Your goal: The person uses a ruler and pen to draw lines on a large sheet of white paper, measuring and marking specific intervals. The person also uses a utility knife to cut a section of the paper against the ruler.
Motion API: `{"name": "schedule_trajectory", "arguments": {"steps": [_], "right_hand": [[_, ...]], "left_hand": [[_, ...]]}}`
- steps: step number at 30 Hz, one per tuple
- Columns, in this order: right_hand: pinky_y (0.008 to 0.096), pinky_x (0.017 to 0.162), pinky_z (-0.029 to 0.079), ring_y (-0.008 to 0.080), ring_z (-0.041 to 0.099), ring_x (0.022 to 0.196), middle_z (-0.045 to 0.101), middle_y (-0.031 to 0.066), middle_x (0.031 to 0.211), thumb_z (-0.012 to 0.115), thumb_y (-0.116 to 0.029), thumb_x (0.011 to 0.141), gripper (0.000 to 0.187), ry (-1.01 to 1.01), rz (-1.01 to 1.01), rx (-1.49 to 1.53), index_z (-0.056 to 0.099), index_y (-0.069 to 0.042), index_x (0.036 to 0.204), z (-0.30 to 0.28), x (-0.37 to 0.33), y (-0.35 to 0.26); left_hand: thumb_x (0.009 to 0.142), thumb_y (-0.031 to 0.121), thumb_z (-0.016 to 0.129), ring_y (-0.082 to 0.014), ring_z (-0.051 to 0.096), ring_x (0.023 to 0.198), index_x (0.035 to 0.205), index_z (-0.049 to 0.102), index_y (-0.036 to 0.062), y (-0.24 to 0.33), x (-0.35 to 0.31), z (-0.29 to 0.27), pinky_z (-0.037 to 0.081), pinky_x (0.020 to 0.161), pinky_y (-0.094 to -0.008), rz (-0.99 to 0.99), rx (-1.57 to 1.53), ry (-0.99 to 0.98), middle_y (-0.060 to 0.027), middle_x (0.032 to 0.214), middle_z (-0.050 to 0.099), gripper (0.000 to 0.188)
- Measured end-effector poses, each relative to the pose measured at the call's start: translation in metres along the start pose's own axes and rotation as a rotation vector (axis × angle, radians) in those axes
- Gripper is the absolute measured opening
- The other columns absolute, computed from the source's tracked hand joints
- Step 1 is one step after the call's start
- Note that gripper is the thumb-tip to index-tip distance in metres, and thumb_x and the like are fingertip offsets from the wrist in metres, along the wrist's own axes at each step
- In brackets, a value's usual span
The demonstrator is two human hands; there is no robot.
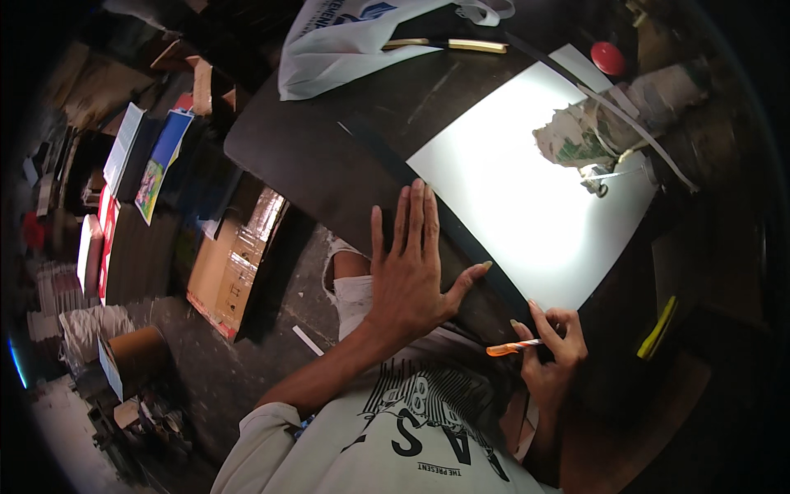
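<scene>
Dim workroom: white sheet [494,156] brightly lit on dark tabletop [288,156]

Far left, paper stacks [146,259] stand in poor light, with a blue booklet [169,148] near their top and a brown roll [138,352] below. Next, a piece of cardboard [230,267] lies beside the table. At the table's far side rests a white plastic bag [350,53].

Centrally, the left hand [409,276] is palm down, fingers extended, thumb spread wide; it grips nothing. Its fingertips and thumb tip meet a dark strip [461,229] running along the sheet's near-left edge. The sheet lies flat, right of this hand.

Further right, the right hand [555,350] holds an orange-and-white pen [514,347] in a narrow grip, orange end pointing left. Its index fingertip is at the sheet's near corner; contact cannot be confirmed.

A ragged, wrapped fixture [588,132] overlaps the sheet's upper right. Beyond it is a red round object [607,58]. Rightmost, a slim yellow object [657,328] lies well apart from the pen, kind unclear.
</scene>
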State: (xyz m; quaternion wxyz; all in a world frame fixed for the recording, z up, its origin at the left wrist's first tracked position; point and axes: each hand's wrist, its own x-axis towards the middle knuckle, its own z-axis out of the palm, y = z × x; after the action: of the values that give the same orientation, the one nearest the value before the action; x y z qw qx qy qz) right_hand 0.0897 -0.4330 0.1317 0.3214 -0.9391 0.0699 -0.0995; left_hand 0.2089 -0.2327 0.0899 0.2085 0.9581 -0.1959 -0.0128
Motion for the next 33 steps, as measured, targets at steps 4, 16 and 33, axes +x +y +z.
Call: {"name": "schedule_trajectory", "arguments": {"steps": [4, 16, 33], "right_hand": [[0.0359, 0.069, 0.048, 0.025, 0.057, 0.084, 0.06, 0.0098, 0.095, 0.087, -0.002, 0.072, 0.047, 0.005, -0.03, -0.058, 0.076, -0.007, 0.117, 0.001, 0.005, -0.002], [0.0328, 0.067, 0.049, 0.023, 0.06, 0.084, 0.067, 0.0064, 0.094, 0.087, 0.001, 0.069, 0.041, 0.159, 0.016, -0.07, 0.079, -0.005, 0.108, -0.006, -0.023, 0.009], [0.0339, 0.048, 0.04, 0.019, 0.049, 0.045, 0.053, 0.0065, 0.054, 0.076, -0.008, 0.086, 0.022, 0.085, 0.806, 0.031, 0.067, -0.001, 0.067, -0.022, -0.198, 0.029]], "left_hand": [[0.095, 0.064, 0.056, -0.0364, 0.012, 0.157, 0.158, 0.014, -0.01, -0.003, 0.001, -0.005, 0.003, 0.125, -0.0574, -0.012, 0.098, -0.014, -0.0282, 0.166, 0.015, 0.106], [0.095, 0.061, 0.058, -0.0363, 0.013, 0.157, 0.159, 0.014, -0.0084, 0.0, 0.001, 0.0, 0.005, 0.125, -0.058, -0.014, 0.144, -0.013, -0.0271, 0.166, 0.018, 0.104], [0.093, 0.065, 0.058, -0.0344, 0.008, 0.158, 0.16, 0.011, -0.0059, 0.0, 0.005, -0.003, 0.003, 0.125, -0.057, -0.066, 0.161, -0.065, -0.0232, 0.168, 0.014, 0.108]]}}
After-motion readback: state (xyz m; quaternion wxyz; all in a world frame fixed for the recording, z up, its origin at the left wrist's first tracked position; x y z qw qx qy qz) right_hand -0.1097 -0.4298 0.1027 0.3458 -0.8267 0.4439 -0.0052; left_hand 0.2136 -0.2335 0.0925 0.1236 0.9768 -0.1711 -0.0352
